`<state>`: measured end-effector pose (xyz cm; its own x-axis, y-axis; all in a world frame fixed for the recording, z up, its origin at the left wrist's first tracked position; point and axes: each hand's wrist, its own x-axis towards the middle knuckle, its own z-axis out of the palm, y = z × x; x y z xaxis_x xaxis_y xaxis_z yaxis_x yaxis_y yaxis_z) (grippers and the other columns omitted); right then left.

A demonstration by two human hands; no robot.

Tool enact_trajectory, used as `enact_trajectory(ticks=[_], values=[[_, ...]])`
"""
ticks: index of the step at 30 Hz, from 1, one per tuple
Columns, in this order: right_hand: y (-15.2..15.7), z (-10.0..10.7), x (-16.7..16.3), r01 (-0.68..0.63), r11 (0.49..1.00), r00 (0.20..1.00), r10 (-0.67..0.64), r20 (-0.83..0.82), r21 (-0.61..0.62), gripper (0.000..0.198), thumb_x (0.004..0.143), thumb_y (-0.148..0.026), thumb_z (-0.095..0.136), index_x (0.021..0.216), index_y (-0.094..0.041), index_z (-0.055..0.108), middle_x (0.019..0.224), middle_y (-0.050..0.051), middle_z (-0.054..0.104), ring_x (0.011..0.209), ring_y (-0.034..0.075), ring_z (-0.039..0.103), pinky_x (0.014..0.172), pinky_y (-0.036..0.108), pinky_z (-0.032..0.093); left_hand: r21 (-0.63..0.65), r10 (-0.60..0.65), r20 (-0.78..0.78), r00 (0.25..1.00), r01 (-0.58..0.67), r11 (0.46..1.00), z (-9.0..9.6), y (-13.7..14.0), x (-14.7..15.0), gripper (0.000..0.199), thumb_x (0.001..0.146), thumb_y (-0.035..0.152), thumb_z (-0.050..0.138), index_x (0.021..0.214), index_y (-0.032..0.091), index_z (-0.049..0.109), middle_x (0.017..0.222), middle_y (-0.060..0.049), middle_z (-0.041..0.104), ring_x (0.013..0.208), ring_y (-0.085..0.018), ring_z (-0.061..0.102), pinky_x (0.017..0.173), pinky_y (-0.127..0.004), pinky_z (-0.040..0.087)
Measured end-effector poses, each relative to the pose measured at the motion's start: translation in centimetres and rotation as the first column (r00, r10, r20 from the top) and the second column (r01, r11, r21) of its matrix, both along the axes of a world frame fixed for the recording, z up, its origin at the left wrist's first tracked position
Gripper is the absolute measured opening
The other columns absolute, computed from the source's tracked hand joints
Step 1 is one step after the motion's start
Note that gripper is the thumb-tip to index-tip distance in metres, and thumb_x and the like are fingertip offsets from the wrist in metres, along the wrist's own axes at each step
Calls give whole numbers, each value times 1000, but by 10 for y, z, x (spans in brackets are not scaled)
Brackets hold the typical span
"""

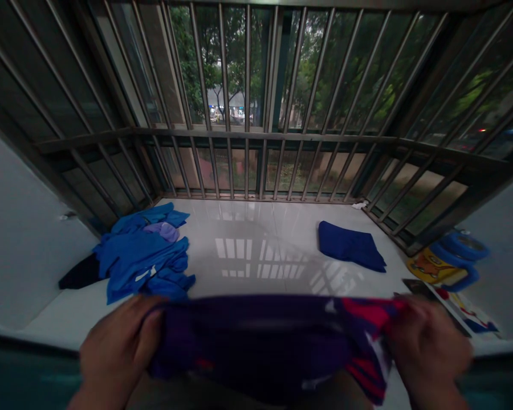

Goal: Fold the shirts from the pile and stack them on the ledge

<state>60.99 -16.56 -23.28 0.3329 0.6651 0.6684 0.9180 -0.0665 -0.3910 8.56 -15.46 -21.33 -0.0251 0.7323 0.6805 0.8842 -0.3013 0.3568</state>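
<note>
Daylight and trees [333, 68] behind metal bars [256, 136], and below them we have a glossy white sill [256, 233] carrying the reflection of the window. Straight to the fingers: on the left hand [119, 341] they're clenched, thumb uppermost, on one end of a dark purple garment [260, 341]; on the right hand [430, 341], blurred for us, they're gripping the other end, where red and white patches show. So there it is, stretched between the two fists, top edge nearly level, close to us in front of the sill!

Further out, left side, we've got a loose heap of blue clothes [128, 250], a lavender cloth [169, 230] on it and a dark cloth [83, 272] poking out beside the wall. Over on the right, a navy cloth [348, 245] lies flat and neatly folded. Farther right we spot a blue and yellow object [436, 265] bearing a cartoon figure, and a small white scrap [359, 205] sits in the window corner.
</note>
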Motion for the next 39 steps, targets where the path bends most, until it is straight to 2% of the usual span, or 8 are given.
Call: enact_trajectory(ticks=[4,8,15,21,26,32,35,39], values=[[138,33,-20,3,905,986,69,155,-426,52,116,-47,32,119,-15,72,101,16,77,87,26,70,73,35,45,-314,-31,-264,964,-55,948,26,149,42,38,109,51,50,119,24,74,101,-9,82,94,-30,78,81,-37,60],[204,18,-52,2,858,977,107,183,-514,51,108,-33,59,147,-2,57,127,29,71,112,33,69,86,38,50,-461,-75,-408,910,-134,877,3,230,104,48,105,27,60,152,17,57,143,-21,69,130,-34,68,106,-44,54],[147,-103,-96,-241,726,886,436,159,-644,51,109,-33,51,159,-23,58,167,14,55,151,31,51,124,48,42,-625,-264,-354,897,-17,780,-117,189,152,53,110,42,52,158,21,58,171,-16,51,156,-32,51,127,-49,42],[116,-165,-9,11,705,976,147,162,-709,63,110,-43,37,167,-19,49,175,15,43,161,37,40,128,64,34,-632,-159,-300,941,-71,771,-178,149,114,67,111,54,43,171,23,42,183,-14,27,169,-35,28,135,-62,23],[112,-152,42,157,708,984,-57,166,-689,63,110,-38,29,164,-17,55,172,22,46,157,48,43,119,77,37,-601,-114,-274,955,-77,796,-189,131,120,70,109,56,44,171,21,43,181,-18,30,168,-38,28,135,-66,22],[118,-136,-52,132,839,956,33,291,-528,62,108,-20,28,164,-8,51,182,21,23,168,42,21,131,74,16,-583,-104,-261,960,-70,809,-191,124,151,72,108,59,45,169,20,46,181,-19,32,168,-39,28,134,-66,22],[124,-138,-114,-149,746,926,336,174,-650,64,111,-38,39,171,-17,41,184,11,22,170,33,19,136,59,16,-595,-144,-236,961,-25,803,-182,131,160,64,109,56,46,166,26,52,177,-15,41,164,-38,37,132,-64,29],[128,-151,-143,-215,632,947,320,-2,-745,67,112,-50,36,173,-22,37,183,9,26,170,32,20,136,61,11,-580,-30,-247,969,-123,806,-160,150,139,55,113,36,37,164,20,52,167,-17,55,153,-30,52,123,-48,44]])
